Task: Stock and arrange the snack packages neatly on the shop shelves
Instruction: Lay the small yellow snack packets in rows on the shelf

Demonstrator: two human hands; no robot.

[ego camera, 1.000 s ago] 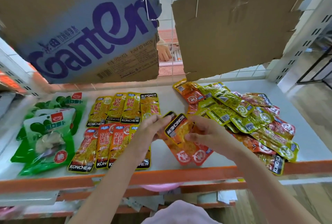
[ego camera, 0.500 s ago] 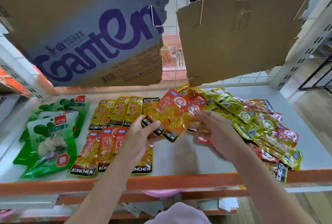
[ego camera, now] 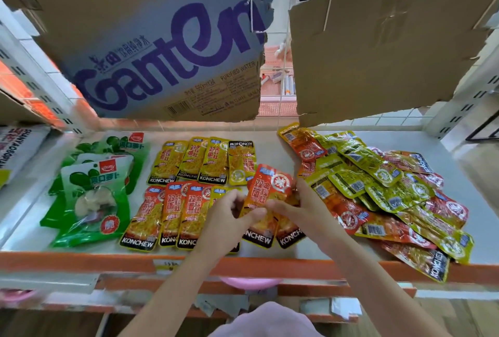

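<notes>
At six o'clock on the shelf point(ego camera: 310, 259), your left hand point(ego camera: 226, 217) and right hand point(ego camera: 302, 208) pinch a fanned bunch of orange packets point(ego camera: 270, 188) between thumbs and curled fingers, probably to square it for the sorted row point(ego camera: 172, 215) at nine o'clock. The flat, glossy, crinkled foil pouches look slippery; the unsorted heap point(ego camera: 378, 182) lies at three o'clock.

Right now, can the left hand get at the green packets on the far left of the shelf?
Probably not straight away: the left hand is pinching orange packets. Nothing stands before the green packets.
</notes>
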